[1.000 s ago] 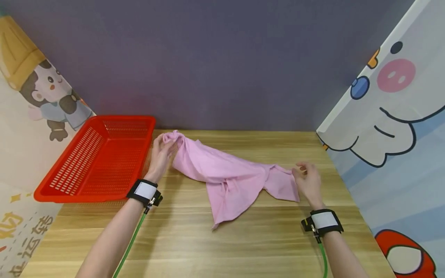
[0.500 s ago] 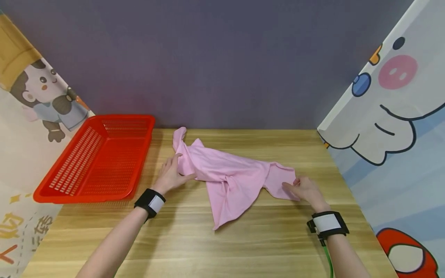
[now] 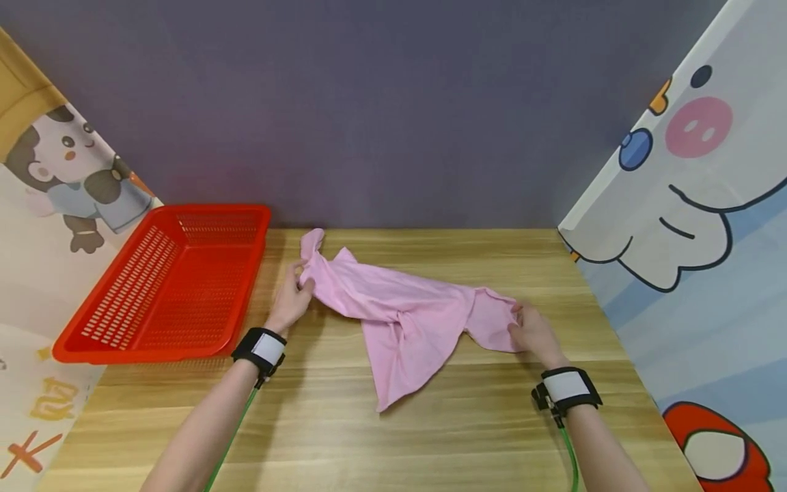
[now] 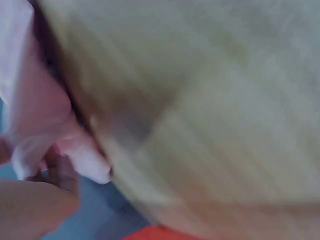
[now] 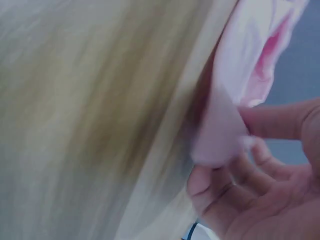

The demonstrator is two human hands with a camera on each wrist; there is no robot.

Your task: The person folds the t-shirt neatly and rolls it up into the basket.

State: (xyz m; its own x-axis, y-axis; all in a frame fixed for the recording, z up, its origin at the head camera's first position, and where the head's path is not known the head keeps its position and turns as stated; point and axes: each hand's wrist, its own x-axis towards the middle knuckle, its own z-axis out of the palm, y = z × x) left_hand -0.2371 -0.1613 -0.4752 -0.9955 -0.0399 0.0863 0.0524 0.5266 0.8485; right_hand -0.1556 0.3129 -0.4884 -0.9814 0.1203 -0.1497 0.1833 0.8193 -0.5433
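Observation:
A crumpled pink garment (image 3: 406, 307) with sleeve-like ends lies spread across the wooden table, a pointed flap hanging toward the near side. My left hand (image 3: 292, 295) pinches its left edge, just below a twisted end that sticks up. In the left wrist view the picture is blurred, but the pink fabric (image 4: 42, 100) is between the thumb and fingers. At the other end, my right hand (image 3: 536, 335) holds the right edge. The right wrist view has the thumb on one side of the fabric (image 5: 222, 127) and curled fingers on the other.
A red perforated plastic basket (image 3: 197, 294) stands on the left, close beside my left hand. A dark grey wall (image 3: 406, 116) rises behind the wooden table (image 3: 430, 444). Cartoon-printed panels flank both sides, and a green cable (image 3: 568, 451) trails from each wrist band.
My left hand let go of the garment's upper-left end, came nearer, then moved back up and left to grip the left edge. My right hand reached the right edge and took hold.

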